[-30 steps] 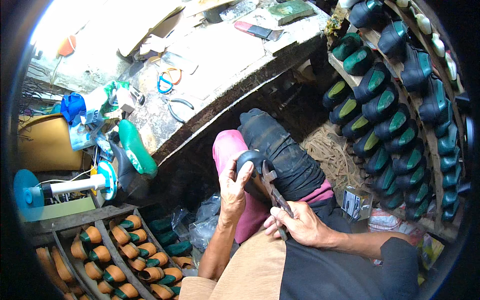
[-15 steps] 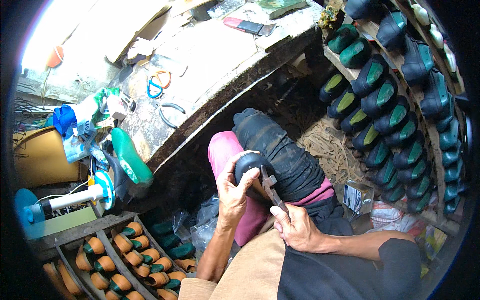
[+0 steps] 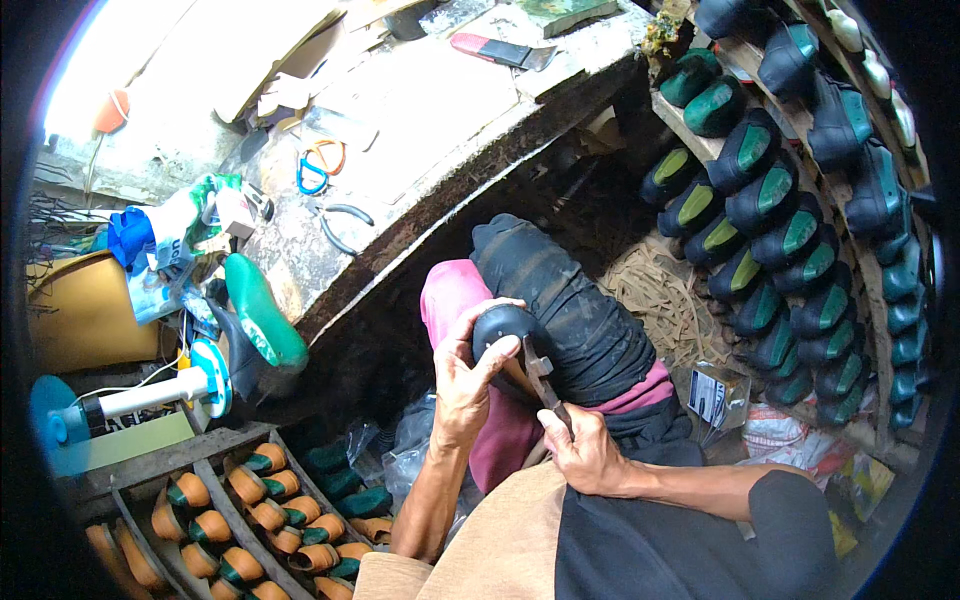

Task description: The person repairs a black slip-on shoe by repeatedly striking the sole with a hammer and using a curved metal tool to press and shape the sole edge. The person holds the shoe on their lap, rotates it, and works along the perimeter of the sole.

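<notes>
Over my lap, my left hand is wrapped round a rounded black shoe, its thumb pressed along the near side. Lasting pincers are gripped by their handles in my right hand. Their jaws meet the shoe's right edge; whether they pinch any material is too small to tell. Dark cloth is wrapped over the right knee behind the shoe, and pink trousers show beside it.
A worktable holds orange-and-blue scissors, pliers and a red-handled blade. Racks of black-and-green shoes stand at right. Tan shoes fill a lower-left rack. Leather scraps lie on the floor.
The view has shifted very slightly. My right hand and the pincers have barely moved, still at the shoe's edge; my left hand keeps its hold.
</notes>
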The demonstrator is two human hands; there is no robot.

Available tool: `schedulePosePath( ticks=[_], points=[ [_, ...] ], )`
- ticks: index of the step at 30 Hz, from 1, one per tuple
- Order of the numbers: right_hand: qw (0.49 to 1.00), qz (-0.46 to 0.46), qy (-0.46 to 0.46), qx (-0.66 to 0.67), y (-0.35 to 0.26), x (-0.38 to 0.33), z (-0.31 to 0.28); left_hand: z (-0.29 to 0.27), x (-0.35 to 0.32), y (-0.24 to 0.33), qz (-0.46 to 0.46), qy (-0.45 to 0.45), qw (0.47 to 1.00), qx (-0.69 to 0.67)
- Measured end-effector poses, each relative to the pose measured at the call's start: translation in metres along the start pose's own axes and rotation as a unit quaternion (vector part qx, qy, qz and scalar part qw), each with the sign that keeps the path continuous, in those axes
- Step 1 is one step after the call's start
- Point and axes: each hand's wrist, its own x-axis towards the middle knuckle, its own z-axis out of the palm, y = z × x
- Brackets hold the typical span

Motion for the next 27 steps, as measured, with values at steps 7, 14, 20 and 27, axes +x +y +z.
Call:
schedulePosePath(
  ticks=[7, 14, 20, 27],
  points=[
    [1.0, -0.012, 0.001, 0.012, 0.004, 0.0, -0.001, 0.014, 0.003, -0.001, -0.001, 0.049, 0.998, 0.036],
    [0.907, 0.269, -0.323, 0.043, -0.041, 0.0, -0.104, 0.02, -0.001, -0.015, 0.058, 0.138, 0.95, 0.272],
    [0.94, 0.212, -0.092, 0.251, -0.066, 0.04, -0.126, 0.021, -0.014, -0.014, 0.084, 0.094, 0.951, 0.281],
    [0.934, 0.17, -0.314, 0.009, -0.1, 0.107, -0.133, 0.029, -0.006, -0.02, 0.119, 0.099, 0.941, 0.302]
  ],
)
